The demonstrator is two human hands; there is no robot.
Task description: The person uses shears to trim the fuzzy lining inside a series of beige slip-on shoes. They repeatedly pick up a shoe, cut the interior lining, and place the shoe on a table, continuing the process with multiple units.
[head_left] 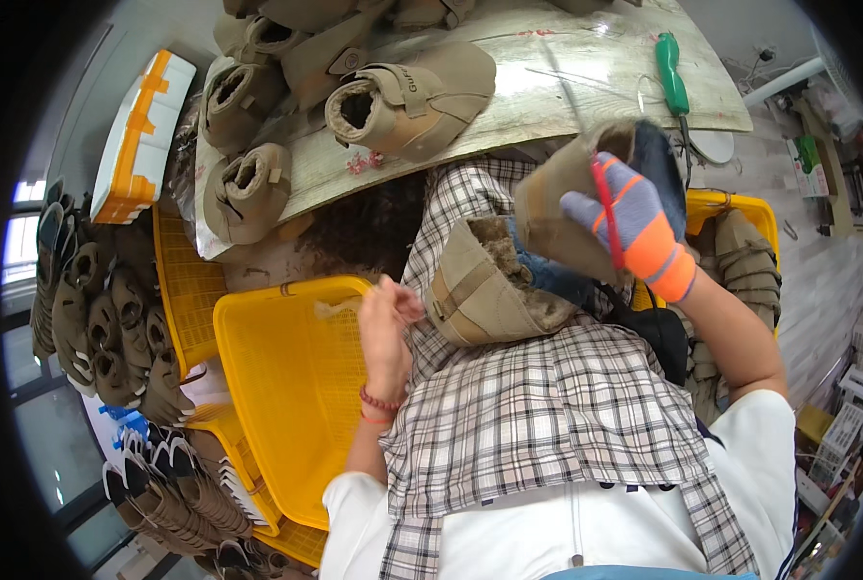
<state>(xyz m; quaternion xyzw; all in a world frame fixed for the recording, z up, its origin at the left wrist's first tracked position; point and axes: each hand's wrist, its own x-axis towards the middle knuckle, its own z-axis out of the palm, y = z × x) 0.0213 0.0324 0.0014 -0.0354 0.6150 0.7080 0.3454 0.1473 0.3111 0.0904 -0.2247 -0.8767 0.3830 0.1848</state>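
Note:
My right hand [639, 222], in a purple-grey and orange glove, is closed on a tan fleece-lined shoe upper [562, 208] raised above my lap. A thin red tool [606, 208] lies across the same grip; its exact kind is hard to make out. Another tan shoe upper [475, 300], its fleece lining showing, rests on my plaid apron [538, 416]. Just left of it hovers my bare left hand [385, 324], with a beaded bracelet at the wrist. Its fingers are loosely bent and apart, and nothing shows in them. A pale wisp [337, 308] hangs beside it over the yellow basket [286, 387].
Several finished-looking uppers, one a tan upper [407, 106], cover the table [538, 58] ahead. A green-handled corded tool [673, 77] lies at its right. Stacked uppers [741, 261] fill a yellow crate on my right. Shoes [112, 329] and a white foam box [146, 135] stand left.

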